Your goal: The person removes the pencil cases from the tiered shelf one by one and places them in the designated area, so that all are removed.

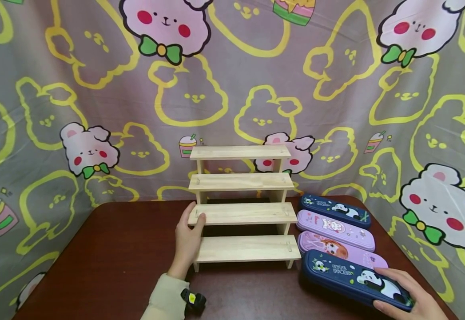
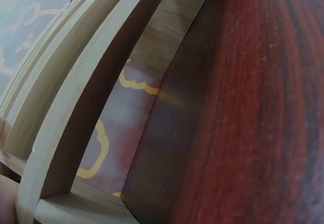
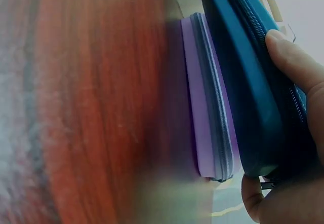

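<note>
A stepped wooden rack (image 1: 248, 249) with several tiers stands mid-table. My left hand (image 1: 188, 238) grips its left side at the second board from the bottom, thumb on top. In the left wrist view the rack's boards (image 2: 86, 82) run past fingers at the edge. At the front right, my right hand (image 1: 416, 291) holds the right end of a navy panda pencil case (image 1: 352, 275), which is tilted and raised off the table. The right wrist view shows the thumb by the zipper of this case (image 3: 253, 92), with a purple case (image 3: 202, 102) beyond it.
Behind the held case lie a pink-purple pencil case with a girl print (image 1: 340, 249), a lilac one with a rabbit print (image 1: 336, 227) and another navy panda case (image 1: 332, 210), right of the rack. A patterned curtain (image 1: 232, 89) hangs behind the dark red-brown table (image 1: 128, 249).
</note>
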`<state>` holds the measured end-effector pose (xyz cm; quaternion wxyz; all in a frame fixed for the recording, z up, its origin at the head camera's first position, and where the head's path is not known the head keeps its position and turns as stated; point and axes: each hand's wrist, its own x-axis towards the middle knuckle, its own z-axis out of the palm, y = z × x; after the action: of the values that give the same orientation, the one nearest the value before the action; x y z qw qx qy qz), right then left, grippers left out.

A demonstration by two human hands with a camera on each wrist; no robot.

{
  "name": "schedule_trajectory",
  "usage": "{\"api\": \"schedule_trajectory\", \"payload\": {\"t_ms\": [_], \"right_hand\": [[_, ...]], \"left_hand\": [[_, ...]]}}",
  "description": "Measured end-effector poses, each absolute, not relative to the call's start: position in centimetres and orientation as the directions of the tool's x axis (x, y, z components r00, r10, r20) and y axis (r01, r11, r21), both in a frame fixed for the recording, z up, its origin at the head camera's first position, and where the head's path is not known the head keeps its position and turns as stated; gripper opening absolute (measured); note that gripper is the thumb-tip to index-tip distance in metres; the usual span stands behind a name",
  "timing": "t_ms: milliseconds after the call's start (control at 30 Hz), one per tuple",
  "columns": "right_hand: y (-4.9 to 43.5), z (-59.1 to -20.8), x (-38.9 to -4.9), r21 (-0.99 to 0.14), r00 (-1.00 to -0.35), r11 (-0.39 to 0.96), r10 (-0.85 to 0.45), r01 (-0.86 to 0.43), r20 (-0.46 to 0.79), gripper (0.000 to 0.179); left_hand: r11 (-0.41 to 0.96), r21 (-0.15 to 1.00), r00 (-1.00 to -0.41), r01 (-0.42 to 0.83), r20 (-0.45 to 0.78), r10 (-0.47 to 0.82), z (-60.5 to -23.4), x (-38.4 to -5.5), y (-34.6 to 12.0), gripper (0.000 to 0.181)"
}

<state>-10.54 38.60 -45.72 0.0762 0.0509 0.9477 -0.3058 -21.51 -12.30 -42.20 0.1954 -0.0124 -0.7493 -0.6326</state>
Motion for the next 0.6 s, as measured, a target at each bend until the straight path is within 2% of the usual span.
{"api": "schedule_trajectory", "payload": {"t_ms": [300,600], "right_hand": [[38.8,-46.79,-10.85,-0.559,-0.981,0.82,0.018,0.125,-0.193,0.083],[38.85,-46.71,-10.96,-0.533,-0.979,0.845,-0.066,0.049,-0.195,0.076]], "left_hand": [[0.2,0.945,-0.922,0.257,0.302,-0.241,-42.33,-21.53,-12.24,0.05],[0.203,0.941,-0.92,0.269,0.314,-0.233,-42.29,-21.63,-12.34,0.05]]}}
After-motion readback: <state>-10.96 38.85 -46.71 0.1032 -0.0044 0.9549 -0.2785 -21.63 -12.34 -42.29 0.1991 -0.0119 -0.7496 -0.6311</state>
